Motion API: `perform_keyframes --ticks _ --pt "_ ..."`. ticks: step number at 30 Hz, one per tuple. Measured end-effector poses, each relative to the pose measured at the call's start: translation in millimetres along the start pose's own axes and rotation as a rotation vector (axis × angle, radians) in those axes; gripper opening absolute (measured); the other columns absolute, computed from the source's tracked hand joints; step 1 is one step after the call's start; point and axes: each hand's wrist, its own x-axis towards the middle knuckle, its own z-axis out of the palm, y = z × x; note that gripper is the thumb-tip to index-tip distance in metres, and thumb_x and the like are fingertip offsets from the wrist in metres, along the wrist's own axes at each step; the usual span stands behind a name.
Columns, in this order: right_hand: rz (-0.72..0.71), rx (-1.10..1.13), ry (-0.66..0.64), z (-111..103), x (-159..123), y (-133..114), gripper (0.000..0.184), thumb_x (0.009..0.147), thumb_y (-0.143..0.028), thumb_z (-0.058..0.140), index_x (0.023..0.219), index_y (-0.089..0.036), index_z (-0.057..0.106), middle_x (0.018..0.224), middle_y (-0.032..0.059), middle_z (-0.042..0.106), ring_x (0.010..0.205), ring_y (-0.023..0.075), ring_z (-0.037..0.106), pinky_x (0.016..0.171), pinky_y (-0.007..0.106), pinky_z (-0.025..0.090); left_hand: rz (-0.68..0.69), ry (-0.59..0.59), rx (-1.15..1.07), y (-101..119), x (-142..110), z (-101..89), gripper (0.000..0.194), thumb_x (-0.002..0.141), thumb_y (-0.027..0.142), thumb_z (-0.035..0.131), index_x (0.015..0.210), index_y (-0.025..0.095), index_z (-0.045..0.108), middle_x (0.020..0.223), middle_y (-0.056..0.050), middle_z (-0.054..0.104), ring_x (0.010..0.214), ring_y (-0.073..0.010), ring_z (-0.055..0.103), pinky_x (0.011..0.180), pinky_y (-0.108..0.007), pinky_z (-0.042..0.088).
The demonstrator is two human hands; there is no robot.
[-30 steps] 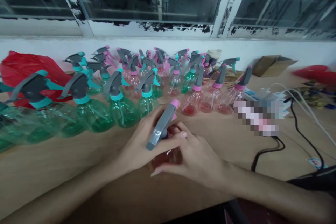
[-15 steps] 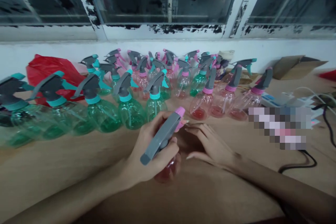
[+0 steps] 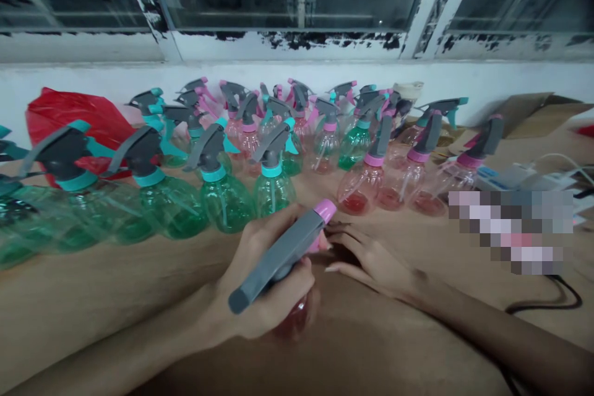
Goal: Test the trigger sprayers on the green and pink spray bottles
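A spray bottle (image 3: pixel 285 253) with a grey head, pink nozzle and reddish clear body is in front of me, its nozzle pointing away to the right. My left hand (image 3: pixel 264 278) is wrapped around its neck, just under the head, and hides much of the bottle. Beside the nozzle, my right hand (image 3: pixel 366 253) lies low over the table with fingers stretched out and thumb apart. Its fingertips are close to the trigger; whether they touch it I cannot tell. Green spray bottles (image 3: pixel 227 201) with turquoise collars stand just beyond my left hand.
Red-tinted spray bottles (image 3: pixel 359 189) with pink collars stand beyond my right hand, and more mixed ones crowd toward the wall. A red plastic bag (image 3: pixel 78 117) lies at back left, a cardboard box (image 3: pixel 533 112) at back right. A black cable (image 3: pixel 568 300) runs along the right.
The held spray bottle has shifted slightly down and toward me with my left hand. My right hand has barely moved, its fingertips now nearer the nozzle. The camera view has shifted a little.
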Motion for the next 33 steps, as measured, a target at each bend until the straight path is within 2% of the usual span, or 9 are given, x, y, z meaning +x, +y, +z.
perform_keyframes --ticks 4,9,18,21,27,30,33 --pt "0.039 0.002 -0.04 0.8 0.2 1.8 0.047 0.088 -0.049 0.052 0.123 -0.017 0.053 0.13 0.0125 0.056 0.125 0.0248 0.049 0.102 0.046 0.043 -0.067 0.008 -0.012 -0.6 0.9 0.3 0.03 0.066 0.015 0.045 0.093 0.025 0.054 0.071 0.004 0.06 0.054 -0.0139 0.052 0.056 -0.028 0.047" --pt "0.015 -0.002 -0.116 -1.7 -1.2 4.0 0.051 0.091 -0.046 0.049 0.134 -0.018 0.046 0.139 0.0107 0.049 0.132 0.0232 0.04 0.109 0.046 0.036 -0.054 0.028 0.005 4.6 -2.4 4.3 0.033 0.064 0.009 0.048 0.092 0.025 0.057 0.072 0.004 0.057 0.058 -0.0144 0.055 0.058 -0.027 0.048" --pt "0.024 -0.007 -0.166 -10.2 -2.1 0.1 0.05 0.093 -0.043 0.047 0.136 -0.018 0.044 0.143 0.01 0.044 0.135 0.0224 0.035 0.11 0.048 0.033 -0.042 0.026 -0.045 1.0 -2.8 4.9 0.037 0.066 0.013 0.052 0.098 0.029 0.06 0.076 0.001 0.061 0.059 -0.0177 0.059 0.06 -0.031 0.051" --pt "0.018 0.006 -0.151 -10.1 -3.2 1.6 0.048 0.093 -0.043 0.048 0.134 -0.019 0.046 0.142 0.0094 0.046 0.134 0.0223 0.037 0.11 0.048 0.034 -0.071 0.014 -0.039 1.6 -3.2 4.7 0.038 0.068 0.013 0.052 0.101 0.029 0.06 0.075 0.001 0.06 0.056 -0.016 0.058 0.057 -0.029 0.051" --pt "-0.001 0.047 -0.102 -7.6 -4.3 6.4 0.037 0.093 -0.038 0.048 0.126 -0.021 0.056 0.133 0.0065 0.056 0.129 0.0222 0.044 0.108 0.048 0.037 -0.006 0.021 -0.018 5.3 -4.0 3.6 0.038 0.066 0.01 0.05 0.099 0.026 0.06 0.075 0.001 0.058 0.063 -0.0172 0.058 0.061 -0.031 0.05" --pt "-0.023 0.064 -0.115 -8.9 -3.1 6.1 0.03 0.094 -0.035 0.049 0.119 -0.025 0.061 0.129 0.0033 0.06 0.127 0.0216 0.047 0.108 0.047 0.038 -0.009 0.0 -0.025 5.0 -5.4 3.4 0.039 0.066 0.008 0.048 0.099 0.026 0.059 0.074 0.002 0.056 0.062 -0.0164 0.056 0.061 -0.03 0.05" --pt "-0.007 0.073 -0.118 -10.8 -2.1 4.7 0.029 0.093 -0.034 0.05 0.118 -0.024 0.061 0.127 0.0037 0.061 0.125 0.0214 0.049 0.107 0.046 0.039 0.002 -0.004 -0.063 4.3 -4.9 2.8 0.039 0.064 0.007 0.049 0.097 0.025 0.059 0.074 0.002 0.056 0.062 -0.0161 0.056 0.06 -0.03 0.05"
